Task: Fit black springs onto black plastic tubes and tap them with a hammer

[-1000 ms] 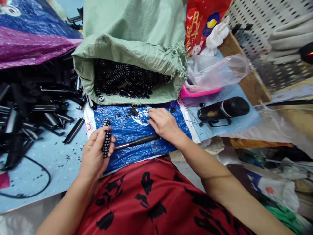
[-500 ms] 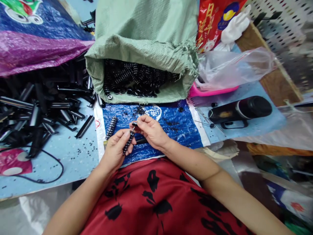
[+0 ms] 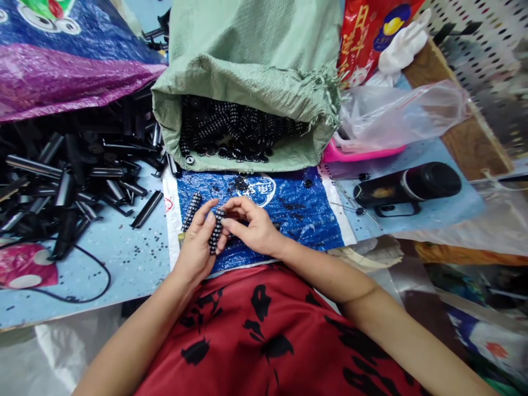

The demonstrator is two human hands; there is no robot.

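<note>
Black roll between your two hands, over the blue sheet [image 3: 305, 220]: your left hand [image 3: 198, 242] has thumb and fingers closed around the roll [image 3: 215, 234], which stands tilted, its upper end leaning toward the sack [image 3: 256, 49]; your right hand [image 3: 256, 228] has its thumb and forefinger drawn together at that upper end, though you cannot tell from here whether they clamp it or merely press; half a second earlier, your right hand holds a small black piece apart from the roll, with a thin pin showing in the gap, whereas now neither gap nor pin can be seen; by judgement, the piece is now on or against the roll, and your work has passed from lining up to closing up; the second roll [image 3: 191, 212] lies on the sheet just beyond your left hand, as it does half a second earlier. Of writing, the roll bears rows of small white marks, too small to read; the sheet carries a white round emblem whose character is too blurred to name; the red bag [image 3: 358, 49] has yellow characters, the upper one resembling 日, beside a dark blue oval with a yellow shape; the flask [image 3: 431, 180] shows no legible brand.
</note>
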